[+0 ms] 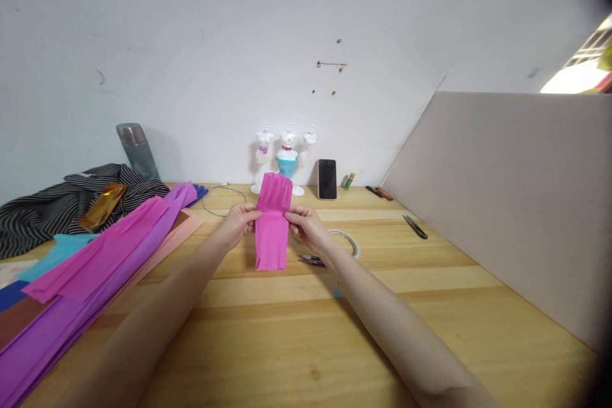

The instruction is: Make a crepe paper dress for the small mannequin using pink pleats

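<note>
A pleated strip of bright pink crepe paper [272, 223] is held upright above the wooden table [306, 325], in front of me. My left hand [239, 222] pinches its left edge at mid-height. My right hand [306, 226] pinches the right edge at the same height. Both hands have fingers closed on the paper. The strip's lower end hangs free near the tabletop.
Long pink, purple and peach paper sheets [95, 261] lie at the left, with striped cloth [52, 204] and a grey flask [137, 152] behind. Three small mannequin busts [285, 153], a phone [327, 179], a tape roll [347, 240], scissors [310, 260] and snips [415, 227] lie nearby. A grey board [502, 204] walls the right.
</note>
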Motion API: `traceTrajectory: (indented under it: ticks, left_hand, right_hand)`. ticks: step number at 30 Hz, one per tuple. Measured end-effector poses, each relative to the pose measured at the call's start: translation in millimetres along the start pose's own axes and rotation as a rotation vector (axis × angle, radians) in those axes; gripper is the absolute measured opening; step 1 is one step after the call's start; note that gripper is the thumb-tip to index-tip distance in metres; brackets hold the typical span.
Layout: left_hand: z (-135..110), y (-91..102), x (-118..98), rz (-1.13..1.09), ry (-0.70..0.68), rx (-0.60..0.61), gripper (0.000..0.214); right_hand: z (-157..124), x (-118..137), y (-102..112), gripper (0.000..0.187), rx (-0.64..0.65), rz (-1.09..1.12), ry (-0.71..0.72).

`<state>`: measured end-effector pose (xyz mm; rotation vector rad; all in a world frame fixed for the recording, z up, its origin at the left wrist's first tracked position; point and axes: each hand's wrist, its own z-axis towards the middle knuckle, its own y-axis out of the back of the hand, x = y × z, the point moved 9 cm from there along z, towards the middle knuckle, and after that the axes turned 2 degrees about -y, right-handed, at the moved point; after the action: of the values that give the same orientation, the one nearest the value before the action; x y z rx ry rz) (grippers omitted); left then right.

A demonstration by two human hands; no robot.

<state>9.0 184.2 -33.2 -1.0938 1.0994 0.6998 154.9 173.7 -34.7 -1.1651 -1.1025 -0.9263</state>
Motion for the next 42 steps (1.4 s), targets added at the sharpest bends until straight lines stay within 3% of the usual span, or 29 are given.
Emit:
traceTrajectory:
  ticks: [11, 21, 27, 30, 37, 42]
  left_hand:
    - [-0.8, 1.0, -0.6, -0.069, -0.004, 0.002, 0.023]
    - [-0.8, 1.8, -9.3, 0.107, -0.091, 0.070, 0.013]
    - [-2.4, -0.6, -8.3, 0.100, -0.064, 0.127, 0.019]
    - [-3.1, 1.4, -7.4, 0.049, -0.058, 0.083, 0.033]
    - [-1.6, -5.7, 13.5, 0.154, 0.070, 0.072, 0.042]
    - [2.6, -5.1, -8.1, 0.092, -0.060, -0.021, 0.044]
  right_hand:
    - [-0.7, -0.9, -1.6, 0.020, 0.023, 0.164, -0.056]
    - [2.3, -2.3, 1.0, 0.012, 0.030, 0.124, -0.037]
    - [-3.2, 6.7, -0.8, 0.022, -0.015, 0.039, 0.019]
    - [-5.1, 11.9, 0.4, 0.025, -0.067, -0.066, 0.077]
    - [-5.3, 26.8, 3.0, 0.040, -0.127, -0.140, 0.202]
    - [-5.7, 18.7, -6.5, 0.041, -0.007, -0.138, 0.028]
